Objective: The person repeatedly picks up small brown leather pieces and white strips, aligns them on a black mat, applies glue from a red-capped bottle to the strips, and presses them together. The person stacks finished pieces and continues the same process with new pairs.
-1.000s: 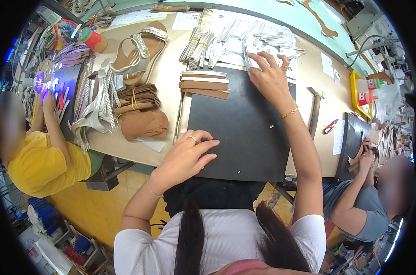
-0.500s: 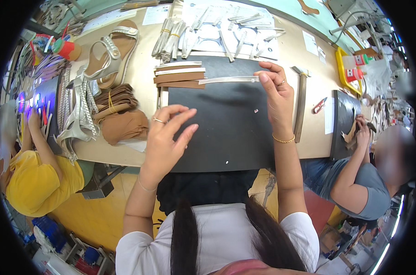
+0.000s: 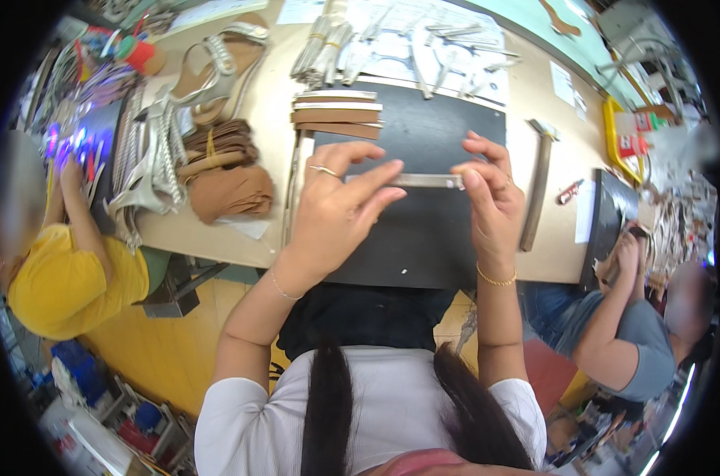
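Pinched by one end between the thumb and fingers of my right hand is a narrow silvery strap. It stretches leftward, roughly level, above a black work mat. My left hand is at the strap's other end, fingers apart, thumb and index tips not meeting. The index finger hides part of the strap, and whether it touches is unclear. Just beyond my left hand lies a small row of brown and white strips at the mat's far left corner.
Bundled silvery straps and loose ones lie on printed sheets behind the mat. Sandals and brown leather pieces are at left. A hammer and red cutter lie at right. Co-workers sit on both sides.
My left hand has moved right and forward to the strap's left end. My right hand has brought the strap nearer to me, off the strip row. The view has shifted slightly.
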{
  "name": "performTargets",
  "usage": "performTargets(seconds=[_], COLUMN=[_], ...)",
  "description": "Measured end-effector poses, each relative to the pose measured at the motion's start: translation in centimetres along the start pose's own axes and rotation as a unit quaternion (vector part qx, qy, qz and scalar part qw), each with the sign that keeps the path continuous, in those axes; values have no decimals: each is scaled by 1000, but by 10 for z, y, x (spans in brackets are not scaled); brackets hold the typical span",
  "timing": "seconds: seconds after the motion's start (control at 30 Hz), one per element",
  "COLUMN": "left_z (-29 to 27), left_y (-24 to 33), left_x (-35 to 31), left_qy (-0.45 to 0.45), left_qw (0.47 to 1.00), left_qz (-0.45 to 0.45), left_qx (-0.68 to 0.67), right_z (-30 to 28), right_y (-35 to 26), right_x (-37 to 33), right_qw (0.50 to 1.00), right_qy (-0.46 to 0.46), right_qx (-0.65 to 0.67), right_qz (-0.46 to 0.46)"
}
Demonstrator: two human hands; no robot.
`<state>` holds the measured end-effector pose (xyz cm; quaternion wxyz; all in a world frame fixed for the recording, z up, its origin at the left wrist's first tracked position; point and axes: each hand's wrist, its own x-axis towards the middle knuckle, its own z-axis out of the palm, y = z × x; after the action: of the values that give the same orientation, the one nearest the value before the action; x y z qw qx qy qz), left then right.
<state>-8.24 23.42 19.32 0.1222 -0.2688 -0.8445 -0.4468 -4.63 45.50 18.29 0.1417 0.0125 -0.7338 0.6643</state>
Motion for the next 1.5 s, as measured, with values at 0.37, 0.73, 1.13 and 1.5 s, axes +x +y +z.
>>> performTargets(seconds=[0.37, 0.73, 1.13, 1.5], left_z=[-16, -34, -62, -83], left_y=[-5, -18, -24, -21], left_x=[-34, -54, -68, -85], left_qy=[-44, -57, -146, -188], left_qw=[999, 994, 986, 977], left_qz=[-7, -65, -49, -68], left_qx=[-29, -61, -57, -67], right_z=[13, 29, 78, 184], right_y=[0, 9, 8, 19], right_x=[-19, -7, 32, 81], right_qw=[998, 996, 985, 890], right_qy=[-33, 7, -144, -330], right_qx=[-26, -26, -90, -299], right_qz=[36, 82, 22, -92])
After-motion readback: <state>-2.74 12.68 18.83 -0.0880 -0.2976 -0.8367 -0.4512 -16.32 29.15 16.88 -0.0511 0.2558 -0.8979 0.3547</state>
